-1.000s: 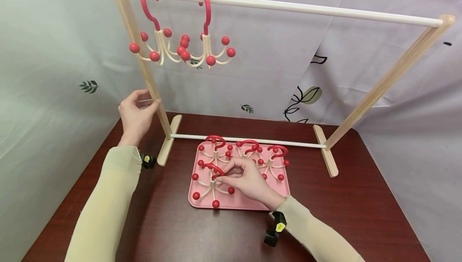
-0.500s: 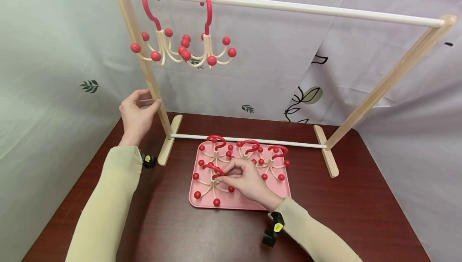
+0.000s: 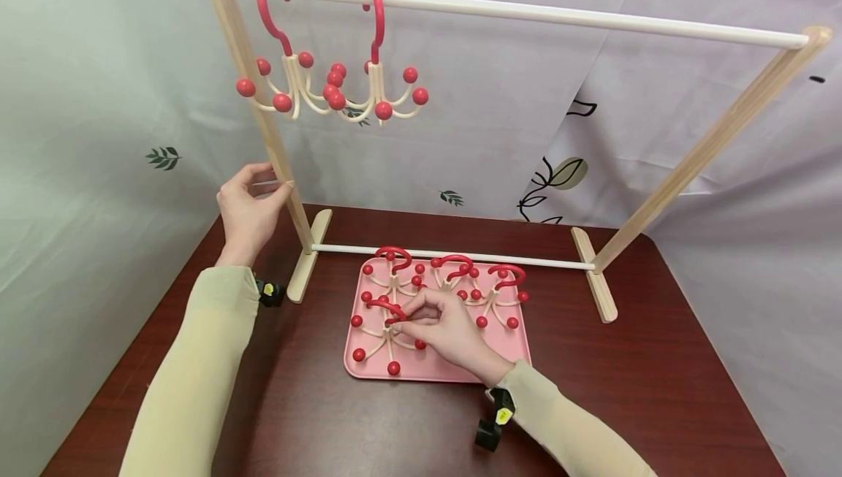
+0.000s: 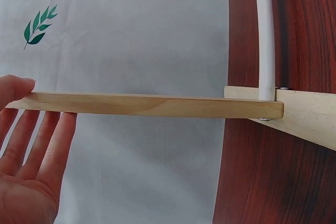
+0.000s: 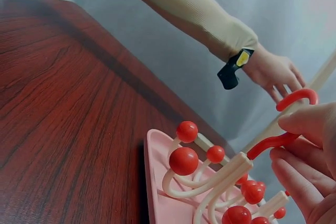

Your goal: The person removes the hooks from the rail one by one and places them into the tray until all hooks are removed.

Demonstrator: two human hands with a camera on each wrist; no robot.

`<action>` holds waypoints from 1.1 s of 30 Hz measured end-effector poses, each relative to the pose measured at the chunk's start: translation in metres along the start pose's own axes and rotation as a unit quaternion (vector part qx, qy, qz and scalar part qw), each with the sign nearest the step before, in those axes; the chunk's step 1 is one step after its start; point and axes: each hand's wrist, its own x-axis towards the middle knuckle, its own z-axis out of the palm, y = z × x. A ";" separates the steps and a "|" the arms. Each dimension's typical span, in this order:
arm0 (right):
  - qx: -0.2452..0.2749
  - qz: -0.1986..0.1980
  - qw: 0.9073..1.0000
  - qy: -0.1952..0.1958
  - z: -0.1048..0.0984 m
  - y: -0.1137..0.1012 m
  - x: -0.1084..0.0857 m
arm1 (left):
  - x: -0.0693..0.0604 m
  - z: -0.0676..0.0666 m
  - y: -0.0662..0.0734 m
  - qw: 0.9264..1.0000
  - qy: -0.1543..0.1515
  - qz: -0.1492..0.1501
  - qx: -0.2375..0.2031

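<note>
My left hand (image 3: 246, 207) holds the left wooden post (image 3: 270, 137) of a hanging rack, thumb on one side and fingertips on the other, as the left wrist view shows. My right hand (image 3: 449, 327) pinches the red hook (image 5: 273, 141) of a multi-arm hanger (image 3: 387, 332) with cream arms and red ball tips. That hanger is at the front left of a pink tray (image 3: 434, 370); whether it touches the tray is unclear. Behind it in the tray are a back-left hanger (image 3: 394, 283), a middle hanger (image 3: 454, 272) partly hidden by my right hand, and a right hanger (image 3: 492, 298).
Two similar hangers, the outer one (image 3: 290, 75) and the inner one (image 3: 376, 82), hang close together near the left end of the white top rail (image 3: 559, 15). A white lower rail (image 3: 546, 260) runs behind the tray. The rack's feet stand on a dark wood table (image 3: 329, 426).
My right wrist has shifted slightly left, and the pinched hook has moved a little left with it. My left hand stays on the post.
</note>
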 end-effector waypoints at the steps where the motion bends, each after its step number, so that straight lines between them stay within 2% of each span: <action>1: 0.002 0.001 1.000 0.000 0.000 0.000 0.000 | 0.000 0.000 0.000 1.000 0.000 -0.001 -0.001; 7: 0.018 -0.016 1.000 -0.005 -0.004 -0.010 0.000 | 0.000 0.000 0.000 1.000 0.000 0.000 -0.006; 15: 0.005 -0.092 0.995 0.033 -0.020 -0.046 0.007 | 0.000 0.000 0.002 1.000 0.002 0.001 -0.005; 22: -0.030 -0.169 0.983 0.070 -0.037 -0.079 0.024 | 0.000 0.000 0.002 1.000 0.003 0.006 -0.004; 33: -0.021 -0.250 0.964 0.093 -0.051 -0.123 0.060 | 0.000 -0.001 0.002 1.000 -0.001 0.003 -0.008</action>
